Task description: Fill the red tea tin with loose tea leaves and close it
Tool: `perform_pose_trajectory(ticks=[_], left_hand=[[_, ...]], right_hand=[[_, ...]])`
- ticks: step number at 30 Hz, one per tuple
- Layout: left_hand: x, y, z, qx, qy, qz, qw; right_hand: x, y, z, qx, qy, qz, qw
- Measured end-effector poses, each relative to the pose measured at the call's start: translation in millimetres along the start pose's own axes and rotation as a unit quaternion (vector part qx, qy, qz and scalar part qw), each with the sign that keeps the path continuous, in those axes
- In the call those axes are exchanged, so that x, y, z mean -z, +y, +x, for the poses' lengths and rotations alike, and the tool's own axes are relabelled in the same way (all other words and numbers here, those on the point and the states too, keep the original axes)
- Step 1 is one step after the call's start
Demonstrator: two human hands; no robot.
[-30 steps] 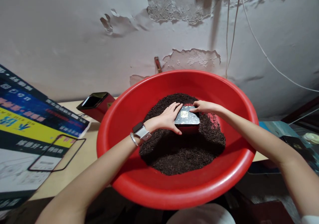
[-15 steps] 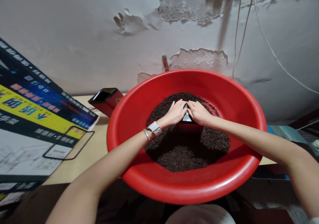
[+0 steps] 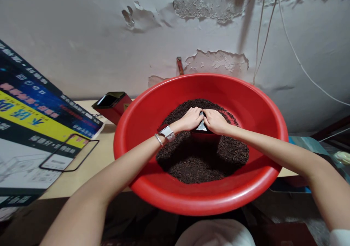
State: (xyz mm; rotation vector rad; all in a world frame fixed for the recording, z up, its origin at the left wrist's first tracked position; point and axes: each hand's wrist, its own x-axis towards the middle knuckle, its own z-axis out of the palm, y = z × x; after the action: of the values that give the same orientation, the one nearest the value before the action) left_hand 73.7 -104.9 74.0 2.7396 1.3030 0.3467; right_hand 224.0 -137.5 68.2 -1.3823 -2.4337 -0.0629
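A wide red plastic basin [image 3: 202, 205] holds a heap of dark, loose tea leaves [image 3: 188, 172]. Amid the leaves stands a dark red tin [image 3: 205, 138], its near side in shadow. A silvery foil bag [image 3: 201, 126] shows at the tin's top, between my hands. My left hand [image 3: 192, 119], with a white watch and a bracelet at the wrist, is closed over the left part of the top. From the right, my right hand [image 3: 215, 121] is closed over the other part, its thumb close to the foil. Whether the fingers grip the rim or the bag, I cannot tell.
A similar open tin [image 3: 111, 109] leans against the basin's left side on a pale table [image 3: 64, 185]. A large printed box [image 3: 35, 129] and a thin black frame [image 3: 69, 153] are at the left. Behind is a peeling wall [image 3: 90, 38] with hanging cords [image 3: 265, 38].
My fingers, stretched over the tin's top before, have curled in around it. The whole view has shifted slightly; basin and leaves look the same.
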Motion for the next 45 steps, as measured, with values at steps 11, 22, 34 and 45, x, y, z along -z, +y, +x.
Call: perform_pose_trajectory(ticks=[11,22,34,45], left_hand=[[-8.3,-0.1,-7.2,0.005,0.009,-0.004,1.0],[-10.1,0.0,-8.1,0.002,0.019,0.0,1.0],[-13.4,-2.8,-5.4,-0.01,0.029,0.013,0.999],[-13.4,-3.6,-4.6,-0.025,0.042,-0.004,0.999]], right_hand=[[-1.4,1.8,0.2,0.032,-0.004,-0.016,0.999],[-1.9,0.3,-0.5,0.034,-0.007,-0.027,0.999],[-2.6,2.5,-0.2,0.017,-0.007,-0.014,1.0],[-1.6,-0.3,-2.3,0.008,0.002,-0.023,1.0]])
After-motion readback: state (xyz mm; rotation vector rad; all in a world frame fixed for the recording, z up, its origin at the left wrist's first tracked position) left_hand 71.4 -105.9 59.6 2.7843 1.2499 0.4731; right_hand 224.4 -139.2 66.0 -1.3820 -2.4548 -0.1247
